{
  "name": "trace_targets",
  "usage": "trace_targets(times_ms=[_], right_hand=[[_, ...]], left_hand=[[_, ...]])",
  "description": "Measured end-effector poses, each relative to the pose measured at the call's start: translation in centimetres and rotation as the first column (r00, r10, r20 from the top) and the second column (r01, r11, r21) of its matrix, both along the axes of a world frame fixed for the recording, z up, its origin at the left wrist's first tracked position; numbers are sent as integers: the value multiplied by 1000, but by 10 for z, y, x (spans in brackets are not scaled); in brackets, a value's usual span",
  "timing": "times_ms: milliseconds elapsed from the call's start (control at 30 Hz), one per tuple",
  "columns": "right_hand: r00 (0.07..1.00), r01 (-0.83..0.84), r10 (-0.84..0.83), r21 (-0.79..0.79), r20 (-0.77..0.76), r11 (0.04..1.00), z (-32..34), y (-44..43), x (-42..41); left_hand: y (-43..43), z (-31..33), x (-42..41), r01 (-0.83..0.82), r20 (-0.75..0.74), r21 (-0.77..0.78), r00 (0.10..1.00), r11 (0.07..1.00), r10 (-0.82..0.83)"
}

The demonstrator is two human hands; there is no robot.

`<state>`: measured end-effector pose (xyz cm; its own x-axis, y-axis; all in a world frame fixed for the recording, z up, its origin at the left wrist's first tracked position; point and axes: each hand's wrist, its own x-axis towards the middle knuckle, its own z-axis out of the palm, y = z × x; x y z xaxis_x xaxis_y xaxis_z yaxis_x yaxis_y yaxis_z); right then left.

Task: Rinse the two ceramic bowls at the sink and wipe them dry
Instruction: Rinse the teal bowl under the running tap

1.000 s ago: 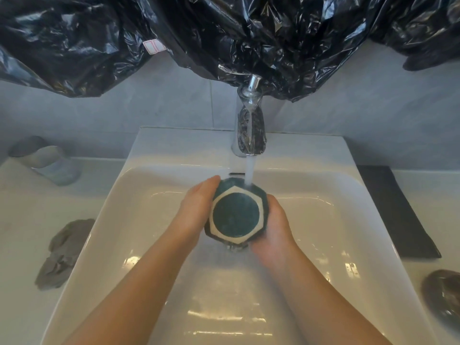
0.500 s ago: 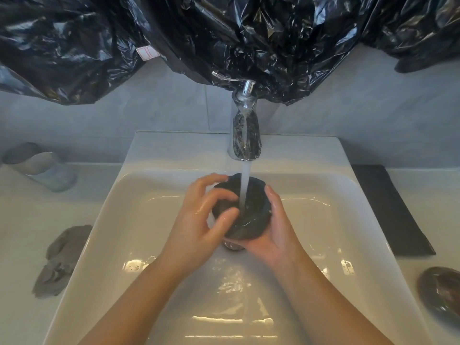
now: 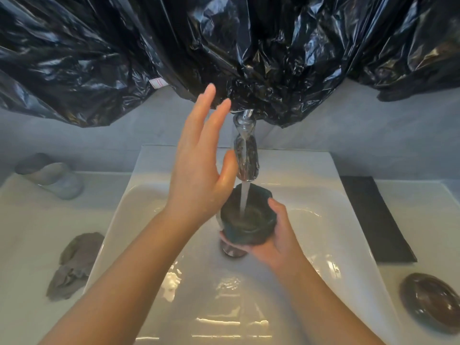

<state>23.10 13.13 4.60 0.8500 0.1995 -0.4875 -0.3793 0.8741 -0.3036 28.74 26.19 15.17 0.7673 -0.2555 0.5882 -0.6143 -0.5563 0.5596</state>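
Rinsing dark faceted bowl point(image 3: 258, 220) under chrome tap point(image 3: 247, 155).
Gripped in curled right hand point(image 3: 276, 242); left hand point(image 3: 199, 175) raised, flat, empty.

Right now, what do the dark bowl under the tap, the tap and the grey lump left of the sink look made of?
Dark green faceted bowl: probably glazed ceramic, rigid angled walls, wet sheen. Shiny silver tap: polished metal, mirror-like reflections. Crumpled grey cloth: soft matte fabric, loose folds, no shine.
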Motion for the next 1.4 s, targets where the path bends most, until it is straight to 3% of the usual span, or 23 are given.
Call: trace_targets(times_ms=[267, 533, 600, 633, 700, 767, 800, 867, 1000, 1100, 1133, 1200, 1400], right_hand=[[999, -22, 23, 45, -32, 999, 2, 7, 4], [1000, -21, 22, 51, -21, 998, -5, 15, 2], [1000, -19, 18, 44, 14, 999, -4, 17, 0], [999, -30, 29, 24, 37, 999, -1, 19, -1], [996, -59, 62, -45, 69, 997, -3, 20, -4], [990, -86, 109, -235, 89, 968, -7, 18, -9], [984, -92, 139, -350, 111, 932, -7, 17, -9], [959, -104, 229, -551, 164, 828, -5, 15, -12], [868, -59, 449, -854, 212, 518, 10, 1, -20], [767, 64, 627, -989, 133, 131, 21, -5, -25], [746, 126, 657, -992, 108, 20, 22, -6, -27], [730, 238, 676, -965, 101, -112, 19, -6, -30], [627, 625, 729, -735, 274, -262, 1, -8, -41]], left_hand=[[-2, 6, 20, -69, -18, 203, 997, 977, 74], [14, -15, 11, -67, -19, 171, 997, 983, 71], [21, -26, 0, -61, -158, 100, 984, 993, 77], [25, -32, -7, -69, -298, 17, 952, 998, 70], [33, -48, -21, -118, -619, -114, 785, 986, 23], [40, -63, -34, -78, -831, -57, 556, 995, -4], [43, -70, -37, -52, -869, -36, 495, 998, -6], [48, -79, -35, -67, -879, -44, 476, 997, -7], [55, -83, -32, -40, -738, 31, 673, 999, 49], [58, -79, -40, 27, -574, 20, 819, 999, -10], [60, -79, -41, 80, -483, 72, 875, 994, -36], [64, -83, -44, 171, -310, 209, 946, 963, -101], [72, -77, -55, 186, -51, 387, 982, 903, -180]])
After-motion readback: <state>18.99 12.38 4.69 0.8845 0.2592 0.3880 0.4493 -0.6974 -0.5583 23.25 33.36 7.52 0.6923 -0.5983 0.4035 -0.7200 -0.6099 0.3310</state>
